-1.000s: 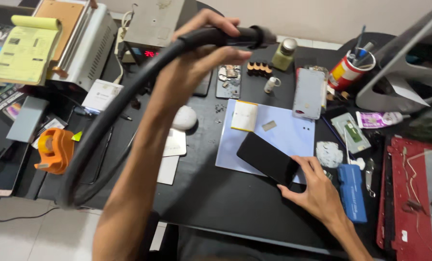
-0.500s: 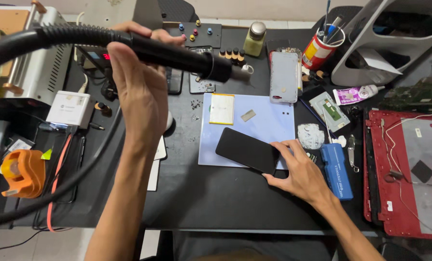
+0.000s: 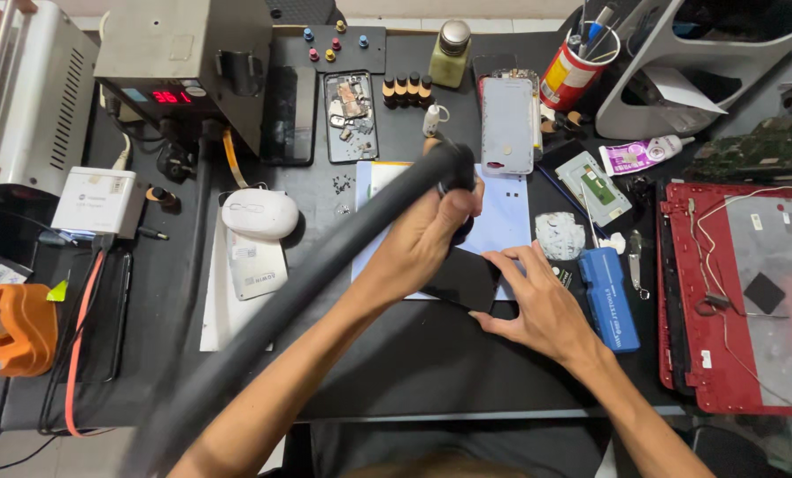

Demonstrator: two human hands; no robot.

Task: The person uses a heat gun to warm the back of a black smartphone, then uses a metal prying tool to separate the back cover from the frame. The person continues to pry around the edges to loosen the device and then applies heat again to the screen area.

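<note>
My left hand (image 3: 422, 239) grips the end of a thick black hose handpiece (image 3: 325, 265), its tip pointing down just above a black phone (image 3: 462, 279). The hose runs back toward the lower left, blurred. The phone lies on a pale blue mat (image 3: 511, 217) in the middle of the dark bench. My right hand (image 3: 542, 305) rests on the phone's right edge, fingers spread along it, pinning it flat. My left hand hides part of the phone.
A grey station with a red display (image 3: 183, 62) stands at the back left, a white mouse (image 3: 260, 213) beside it. A blue tool (image 3: 608, 296), an opened red laptop shell (image 3: 741, 292), a cup of tools (image 3: 571, 75) and phone parts (image 3: 507, 124) crowd the right and back.
My left hand has brought the hose handpiece down from high over the bench to just above the phone. My right hand stays on the phone, which sits a little closer to me.
</note>
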